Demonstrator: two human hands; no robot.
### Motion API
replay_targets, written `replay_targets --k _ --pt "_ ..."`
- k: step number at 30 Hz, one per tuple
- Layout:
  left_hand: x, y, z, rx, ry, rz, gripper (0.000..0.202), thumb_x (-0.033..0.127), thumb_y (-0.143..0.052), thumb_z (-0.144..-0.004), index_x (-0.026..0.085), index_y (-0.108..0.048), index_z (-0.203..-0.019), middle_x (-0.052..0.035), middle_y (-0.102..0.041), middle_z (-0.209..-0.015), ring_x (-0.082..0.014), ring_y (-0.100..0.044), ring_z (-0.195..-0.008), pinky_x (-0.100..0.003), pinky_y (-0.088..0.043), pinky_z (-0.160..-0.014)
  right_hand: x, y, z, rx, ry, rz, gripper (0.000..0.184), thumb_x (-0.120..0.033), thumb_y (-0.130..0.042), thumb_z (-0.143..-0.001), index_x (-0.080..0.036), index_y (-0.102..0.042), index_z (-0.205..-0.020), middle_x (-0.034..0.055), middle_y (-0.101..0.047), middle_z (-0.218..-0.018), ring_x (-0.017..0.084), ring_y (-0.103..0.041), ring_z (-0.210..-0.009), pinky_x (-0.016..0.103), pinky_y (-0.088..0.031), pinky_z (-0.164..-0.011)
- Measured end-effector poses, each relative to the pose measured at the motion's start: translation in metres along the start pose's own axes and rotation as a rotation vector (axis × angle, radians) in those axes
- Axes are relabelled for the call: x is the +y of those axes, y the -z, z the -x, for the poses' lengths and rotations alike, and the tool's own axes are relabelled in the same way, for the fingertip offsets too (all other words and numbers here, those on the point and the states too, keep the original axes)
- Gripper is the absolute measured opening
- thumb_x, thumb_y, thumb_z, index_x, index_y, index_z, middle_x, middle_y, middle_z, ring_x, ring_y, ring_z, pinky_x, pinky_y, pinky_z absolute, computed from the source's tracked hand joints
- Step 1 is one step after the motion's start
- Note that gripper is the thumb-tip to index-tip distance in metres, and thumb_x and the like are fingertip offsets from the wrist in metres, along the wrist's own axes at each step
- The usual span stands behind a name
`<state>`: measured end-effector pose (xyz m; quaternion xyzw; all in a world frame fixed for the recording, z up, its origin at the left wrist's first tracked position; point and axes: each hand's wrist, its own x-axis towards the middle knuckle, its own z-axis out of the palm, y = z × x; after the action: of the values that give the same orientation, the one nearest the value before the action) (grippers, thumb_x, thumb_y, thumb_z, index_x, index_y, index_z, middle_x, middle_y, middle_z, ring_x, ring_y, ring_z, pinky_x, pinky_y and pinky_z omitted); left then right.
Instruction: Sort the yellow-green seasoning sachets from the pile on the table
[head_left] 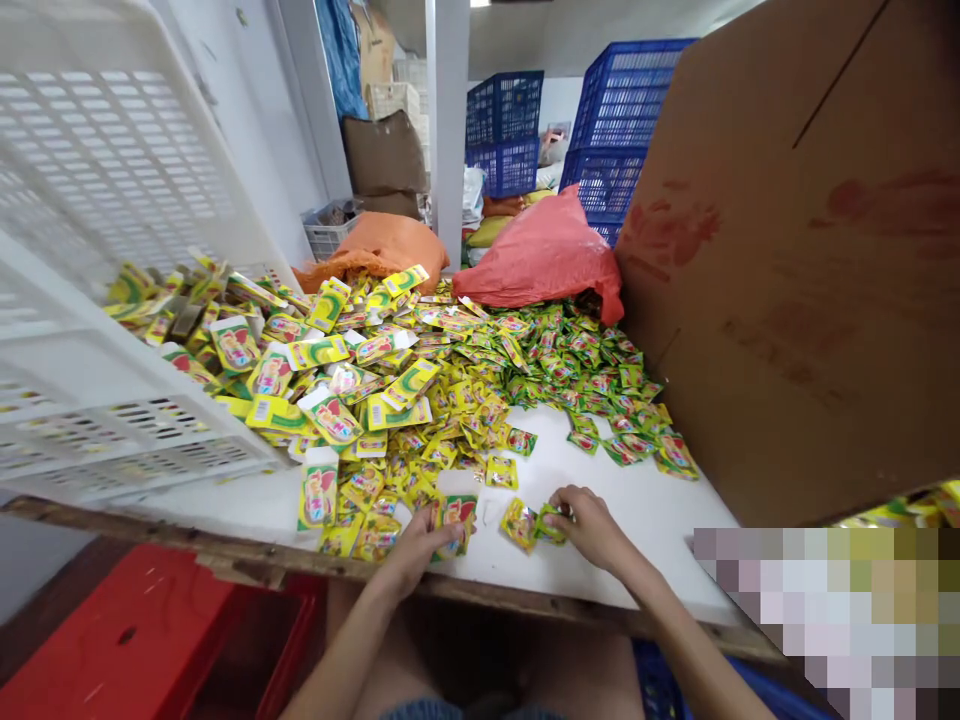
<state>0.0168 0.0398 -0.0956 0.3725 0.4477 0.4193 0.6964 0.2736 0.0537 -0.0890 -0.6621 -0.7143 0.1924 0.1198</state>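
My left hand (pixel 420 550) is closed around a small yellow-green box (pixel 459 505) with a white open flap at its top. To its right, my right hand (pixel 589 522) pinches a green sachet (pixel 551 524) just above the white tabletop. A yellow sachet (pixel 517 524) lies against that green one, between my hands. Another yellow sachet (pixel 502 472) rests a little farther back. Flat boxes with fruit pictures (pixel 330 415) are heaped at the left over yellow sachets (pixel 364 487). Green sachets (pixel 577 350) form a pile at the back right.
A white plastic crate (pixel 135 180) lies tipped on the left with boxes spilling from it. A large cardboard box (pixel 780 270) walls off the right. Orange (pixel 386 245) and red sacks (pixel 540 255) stand behind the piles. Below the wooden edge is a red stool (pixel 127 630).
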Motion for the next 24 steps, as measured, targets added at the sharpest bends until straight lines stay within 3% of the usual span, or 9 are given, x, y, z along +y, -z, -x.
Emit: replay_targets --k 4,7,10,13,15,19,21,24 --pt "0.008 -0.005 -0.002 -0.174 -0.057 -0.003 0.033 0.028 -0.070 -0.062 0.012 -0.063 -0.090 -0.0091 -0.068 -0.089 -0.0206 -0.063 -0.082 -0.030 -0.045 -0.077 -0.027 -0.011 -0.004 0.058 -0.018 -0.026 0.012 -0.027 -0.054 -0.074 -0.018 -0.058 -0.081 0.0056 -0.058 -0.092 0.021 -0.051 -0.090 0.030 -0.036 -0.074" --pt "0.009 -0.010 -0.003 -0.285 -0.093 -0.051 0.026 0.031 -0.066 -0.067 0.009 -0.066 -0.081 -0.0097 -0.068 -0.080 -0.0191 -0.062 -0.075 -0.028 -0.045 -0.071 -0.045 -0.033 0.001 0.051 -0.053 -0.014 0.010 -0.022 -0.055 -0.071 -0.017 -0.057 -0.078 0.0072 -0.059 -0.086 0.023 -0.052 -0.085 0.032 -0.037 -0.071" --pt "0.002 -0.012 -0.005 -0.281 -0.061 -0.027 0.026 0.034 -0.064 -0.069 0.009 -0.064 -0.076 -0.0077 -0.066 -0.069 -0.0156 -0.060 -0.062 -0.026 -0.045 -0.062 -0.051 -0.050 0.017 0.042 -0.008 -0.147 0.020 -0.018 -0.051 -0.072 -0.018 -0.051 -0.092 0.0037 -0.059 -0.078 0.020 -0.055 -0.076 0.030 -0.040 -0.068" --pt "-0.007 -0.011 -0.007 -0.243 -0.035 0.029 0.032 0.035 -0.068 -0.065 0.010 -0.061 -0.083 -0.0052 -0.063 -0.066 -0.0143 -0.058 -0.057 -0.027 -0.045 -0.059 -0.051 -0.058 0.034 0.079 0.045 -0.295 0.029 -0.018 -0.045 -0.075 -0.017 -0.045 -0.104 0.0067 -0.059 -0.088 0.019 -0.056 -0.081 0.030 -0.042 -0.072" --pt "-0.011 -0.010 -0.009 -0.220 -0.024 0.038 0.035 0.035 -0.071 -0.062 0.009 -0.061 -0.083 -0.0044 -0.062 -0.065 -0.0139 -0.058 -0.057 -0.027 -0.045 -0.058 -0.051 -0.056 0.042 0.054 0.056 -0.294 0.022 -0.018 -0.044 -0.076 -0.018 -0.046 -0.098 0.0083 -0.058 -0.091 0.020 -0.056 -0.083 0.031 -0.041 -0.074" --pt "-0.013 -0.009 -0.011 -0.195 -0.010 0.022 0.033 0.033 -0.075 -0.056 0.009 -0.058 -0.072 -0.0017 -0.058 -0.060 -0.0115 -0.055 -0.052 -0.025 -0.044 -0.054 -0.054 -0.037 0.042 -0.058 0.091 -0.373 0.009 -0.019 -0.041 -0.079 -0.022 -0.044 -0.087 0.0013 -0.058 -0.073 0.018 -0.057 -0.068 0.030 -0.043 -0.066" --pt "-0.013 -0.011 -0.012 -0.204 -0.011 0.016 0.034 0.033 -0.075 -0.055 0.010 -0.057 -0.071 -0.0004 -0.056 -0.059 -0.0104 -0.053 -0.050 -0.024 -0.044 -0.052 -0.061 -0.022 0.034 -0.006 0.120 -0.508 0.012 -0.023 -0.041 -0.082 -0.022 -0.042 -0.093 0.0004 -0.058 -0.072 0.017 -0.057 -0.066 0.029 -0.044 -0.064" --pt "-0.011 -0.013 -0.011 -0.240 -0.020 -0.002 0.034 0.034 -0.074 -0.056 0.011 -0.055 -0.073 0.0003 -0.056 -0.059 -0.0098 -0.052 -0.049 -0.024 -0.043 -0.051 -0.077 -0.002 0.017 0.193 0.173 -0.700 0.025 -0.028 -0.042 -0.084 -0.023 -0.036 -0.107 0.0037 -0.058 -0.090 0.017 -0.057 -0.079 0.030 -0.046 -0.070"
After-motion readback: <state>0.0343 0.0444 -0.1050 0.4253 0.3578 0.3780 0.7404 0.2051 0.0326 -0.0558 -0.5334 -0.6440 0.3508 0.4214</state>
